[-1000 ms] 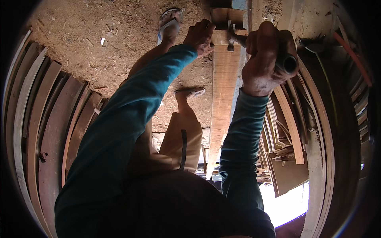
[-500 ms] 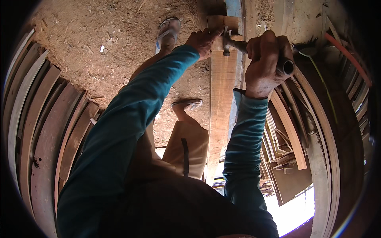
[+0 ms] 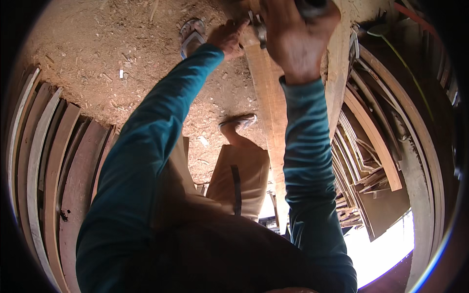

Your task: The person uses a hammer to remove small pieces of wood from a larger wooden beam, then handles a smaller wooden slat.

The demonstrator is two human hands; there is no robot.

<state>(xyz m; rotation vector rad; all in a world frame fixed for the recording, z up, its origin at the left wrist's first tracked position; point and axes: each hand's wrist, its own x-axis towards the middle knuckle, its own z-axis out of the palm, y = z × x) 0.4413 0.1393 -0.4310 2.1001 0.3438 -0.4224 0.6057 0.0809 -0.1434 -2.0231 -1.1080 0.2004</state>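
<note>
My right hand [image 3: 298,46], blurred, is wrapped round the handle of a claw hammer [image 3: 261,35], whose metal head shows left of the fist. Under the hammer runs a long light-brown wooden plank [image 3: 267,93]. My left hand [image 3: 228,40] rests beside the hammer head at the plank's upper part. Its fingers are bent together, and I cannot make out what they pinch. The small wooden block at the plank's top is mostly hidden and blurred.
Curved-looking boards [image 3: 58,166] are stacked at the left. More boards [image 3: 376,141] lean at the right, near a yellow-green cord [image 3: 405,71]. Wood chips and sawdust cover the ground [image 3: 132,53]. Sandaled feet [image 3: 239,122] stand left of the plank.
The view has shifted, so the plank and hands sit higher in the picture. My right hand has moved up and left with the hammer, over the plank. My left hand stays near the block.
</note>
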